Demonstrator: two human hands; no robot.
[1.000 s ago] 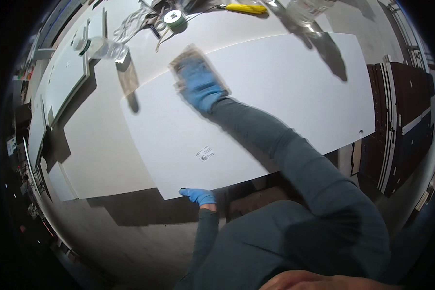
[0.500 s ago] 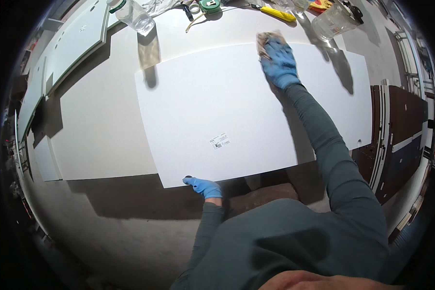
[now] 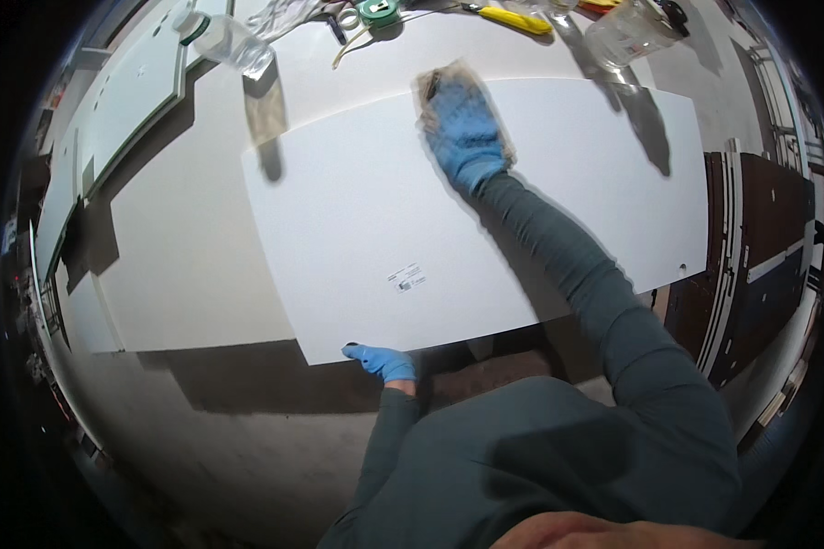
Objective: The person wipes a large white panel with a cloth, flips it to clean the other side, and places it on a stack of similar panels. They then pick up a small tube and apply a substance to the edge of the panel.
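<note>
A large white panel (image 3: 339,220) lies flat on the pale table (image 3: 183,247), its near edge reaching over the table's front. Near the panel's far edge, my blue-gloved right hand (image 3: 470,137) presses a beige, stained rag (image 3: 428,89) against the surface. The rag shows around the fingers, which are slightly smeared by motion. My left hand (image 3: 386,363), gloved in blue too, grips the near edge with its thumb on top; its other fingers are mostly hidden. A small printed label (image 3: 406,278) sits on the panel between the hands.
A clear bottle (image 3: 224,44), a green tape measure (image 3: 377,12), a yellow utility knife (image 3: 513,19) and a clear jar (image 3: 627,38) line the far side. More white panels (image 3: 137,87) lie at the far left. Dark brown boards (image 3: 767,206) stand at the right.
My right hand has slid the rag leftward along the panel's far part. My left hand keeps its grip on the near edge. The whole view has shifted slightly.
</note>
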